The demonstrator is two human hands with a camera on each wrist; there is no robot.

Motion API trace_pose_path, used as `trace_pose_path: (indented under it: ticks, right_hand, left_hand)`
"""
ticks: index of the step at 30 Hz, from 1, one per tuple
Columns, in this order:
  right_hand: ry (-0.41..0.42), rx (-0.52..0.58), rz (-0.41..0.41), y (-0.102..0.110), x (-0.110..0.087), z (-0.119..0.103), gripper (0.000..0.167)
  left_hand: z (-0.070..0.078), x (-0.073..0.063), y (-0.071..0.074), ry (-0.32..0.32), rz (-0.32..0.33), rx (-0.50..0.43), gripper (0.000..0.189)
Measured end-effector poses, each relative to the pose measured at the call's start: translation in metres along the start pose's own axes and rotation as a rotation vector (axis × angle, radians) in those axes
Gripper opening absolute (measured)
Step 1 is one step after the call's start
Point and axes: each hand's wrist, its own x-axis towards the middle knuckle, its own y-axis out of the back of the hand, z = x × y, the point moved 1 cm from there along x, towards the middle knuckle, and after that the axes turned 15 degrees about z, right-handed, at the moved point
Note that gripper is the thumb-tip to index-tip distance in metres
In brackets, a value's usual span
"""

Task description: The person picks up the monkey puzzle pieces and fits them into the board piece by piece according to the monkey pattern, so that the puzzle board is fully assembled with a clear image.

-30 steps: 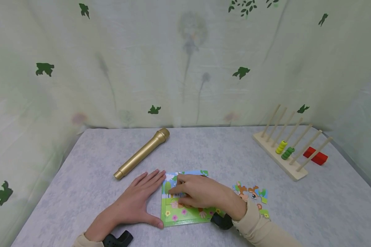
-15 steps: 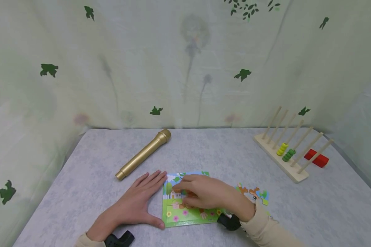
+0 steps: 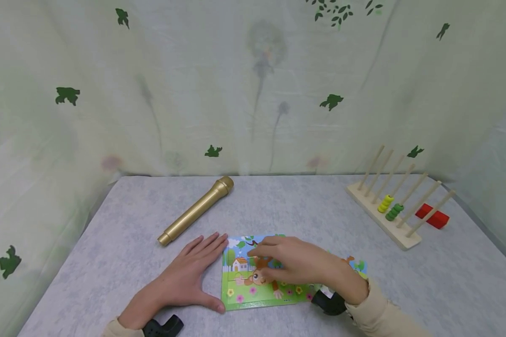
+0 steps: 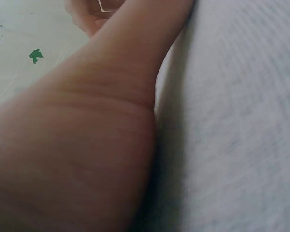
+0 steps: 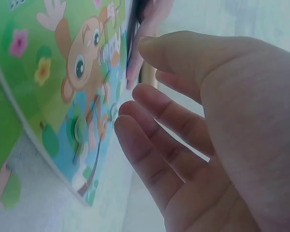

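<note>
A jigsaw puzzle [image 3: 257, 297] with a monkey, a small house and flowers lies flat on the table. My left hand [image 3: 189, 276] rests spread on the tabletop at its left edge, thumb and fingertips along the border. Over the puzzle's right part hovers my right hand [image 3: 297, 260], fingers loosely bent and nothing between them. The right wrist view shows its fingers [image 5: 150, 150] apart from the picture of the monkey [image 5: 84, 63]. In the left wrist view, mostly the left hand's skin [image 4: 92, 111] fills the picture. Part of the monkey is hidden under the right hand.
Partly behind the right wrist lies a second picture puzzle [image 3: 358, 266]. A gold toy microphone [image 3: 196, 210] lies at the back left. A wooden peg rack [image 3: 383, 215] with yellow and green beads stands at the right, beside a red block [image 3: 432, 216].
My right hand has drawn back to the right and its fingers have spread off the puzzle, uncovering the house and the monkey's face. The left hand stays by the puzzle's edge.
</note>
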Motion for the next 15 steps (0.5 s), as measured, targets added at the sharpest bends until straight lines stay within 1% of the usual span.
trace_pose_path:
  ticks: [3, 10, 15]
  right_hand:
    - [-0.019, 0.01, 0.003, 0.004, -0.004, 0.001, 0.04]
    - [-0.03, 0.031, 0.016, 0.013, -0.015, 0.006, 0.042]
    - [-0.083, 0.075, 0.007, 0.021, -0.024, 0.012, 0.042]
  left_hand:
    - [0.0, 0.0, 0.001, 0.006, -0.002, 0.0, 0.138]
    - [0.001, 0.0, 0.001, 0.026, -0.024, -0.002, 0.137]
    - [0.0, 0.0, 0.001, 0.039, -0.034, -0.011, 0.137]
